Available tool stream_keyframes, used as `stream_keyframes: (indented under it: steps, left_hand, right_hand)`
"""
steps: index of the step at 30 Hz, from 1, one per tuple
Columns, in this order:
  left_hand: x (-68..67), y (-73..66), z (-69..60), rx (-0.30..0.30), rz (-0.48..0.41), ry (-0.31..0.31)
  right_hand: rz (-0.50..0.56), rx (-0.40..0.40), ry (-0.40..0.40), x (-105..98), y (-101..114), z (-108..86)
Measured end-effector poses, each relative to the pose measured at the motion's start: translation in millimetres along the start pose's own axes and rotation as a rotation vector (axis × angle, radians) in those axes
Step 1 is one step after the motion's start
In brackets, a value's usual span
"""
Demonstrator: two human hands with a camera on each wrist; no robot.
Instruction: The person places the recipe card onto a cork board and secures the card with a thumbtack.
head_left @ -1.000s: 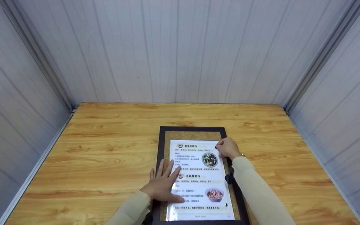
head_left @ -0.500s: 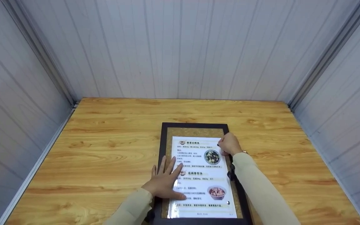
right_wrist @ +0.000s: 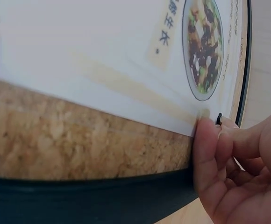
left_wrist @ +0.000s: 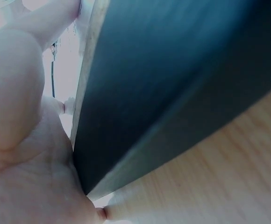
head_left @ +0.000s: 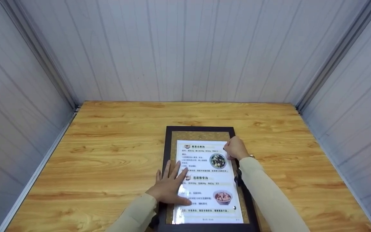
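A laminated recipe sheet [head_left: 201, 190] with printed text and two food pictures lies on a cork board [head_left: 201, 135] in a dark frame [head_left: 200, 128]. My left hand [head_left: 169, 190] rests with spread fingers across the sheet's left edge and the frame; in the left wrist view the palm [left_wrist: 23, 186] lies against the frame's side. At the sheet's upper right corner my right hand [head_left: 236, 149] pinches a small black push pin [right_wrist: 219, 118], mostly hidden by the fingers. A second dark pin [head_left: 234, 207] sits near the sheet's lower right corner.
The board lies on a wood-grain table [head_left: 114, 145] close to its near edge. Pale panel walls [head_left: 185, 51] enclose the table at the back and both sides.
My right hand has turned slightly at the sheet's upper right corner, and less of the pin shows. My left hand keeps its place on the sheet. The head view has shifted a little.
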State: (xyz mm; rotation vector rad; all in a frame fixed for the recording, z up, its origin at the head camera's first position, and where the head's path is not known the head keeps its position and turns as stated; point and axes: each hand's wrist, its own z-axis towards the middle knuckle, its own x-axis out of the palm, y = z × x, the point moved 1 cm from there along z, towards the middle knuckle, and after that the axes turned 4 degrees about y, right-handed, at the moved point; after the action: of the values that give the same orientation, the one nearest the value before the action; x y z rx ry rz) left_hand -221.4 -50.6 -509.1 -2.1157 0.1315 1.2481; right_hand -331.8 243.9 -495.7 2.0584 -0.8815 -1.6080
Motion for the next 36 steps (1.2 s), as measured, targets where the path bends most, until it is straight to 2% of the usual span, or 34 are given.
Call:
stream_keyframes:
  steps: [9, 12, 14, 18, 20, 24, 28, 32, 36]
  left_hand:
    - [0.2, -0.3, 6.5, 0.004, 0.012, 0.013]
    - [0.5, 0.1, 7.0, 0.005, 0.015, 0.013]
    - [1.0, 0.1, 8.2, 0.007, 0.02, 0.009]
    - [2.3, -1.1, 10.8, 0.013, 0.023, 0.006]
    - [2.7, -1.2, 11.2, 0.01, 0.021, 0.011]
    - [2.3, 0.2, 9.7, -0.011, 0.011, 0.016]
    - [2.7, -0.1, 8.6, -0.007, 0.011, 0.012]
    - [3.1, -0.3, 7.2, -0.003, 0.022, 0.007]
    - [3.3, 0.4, 6.3, 0.002, 0.013, 0.007]
  right_hand:
    - [-0.024, 0.025, -0.019, 0.4, -4.0, -3.0]
    - [-0.024, 0.006, -0.017, 1.0, -5.7, -6.1]
    - [0.004, -0.023, 0.02, -1.9, -8.4, -9.4]
    - [0.124, -0.036, 0.146, -14.4, -18.9, -16.6]
    - [0.153, -0.028, 0.184, -22.6, -26.0, -19.7]
    - [0.061, -0.089, 0.149, -43.5, -38.7, -22.6]
    - [0.009, -0.114, 0.114, -65.2, -54.9, -28.9]
    - [-0.053, -0.089, 0.113, -75.6, -71.4, -37.2]
    - [-0.117, -0.047, 0.065, -73.6, -85.0, -44.1]
